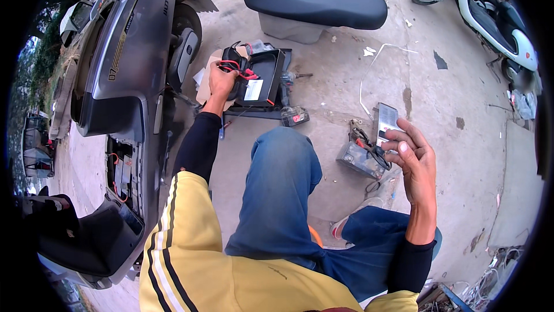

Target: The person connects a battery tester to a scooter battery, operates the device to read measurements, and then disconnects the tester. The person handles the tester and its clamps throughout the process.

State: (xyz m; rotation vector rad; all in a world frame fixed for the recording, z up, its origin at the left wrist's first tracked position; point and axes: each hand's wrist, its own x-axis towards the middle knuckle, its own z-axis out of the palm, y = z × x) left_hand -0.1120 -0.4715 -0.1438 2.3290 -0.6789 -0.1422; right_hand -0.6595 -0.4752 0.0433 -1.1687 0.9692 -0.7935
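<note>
My left hand reaches forward over an open black box. Its fingers are closed on red and black cables, part of which hang over the box's near side. A dark coiled part lies under and beside that hand, too covered to make out. A white printed sheet rests in the box. My right hand hovers in the air above my right leg, fingers bent and apart, with nothing in them. Beyond its fingertips are a dark battery with clamps and leads on top, and a flat silver-grey ribbed piece.
A grey scooter with an opened body stands close on my left. A detached black seat lies ahead. A power tool and its battery pack sit beside the box. Another scooter stands far right; cables heap at lower right.
</note>
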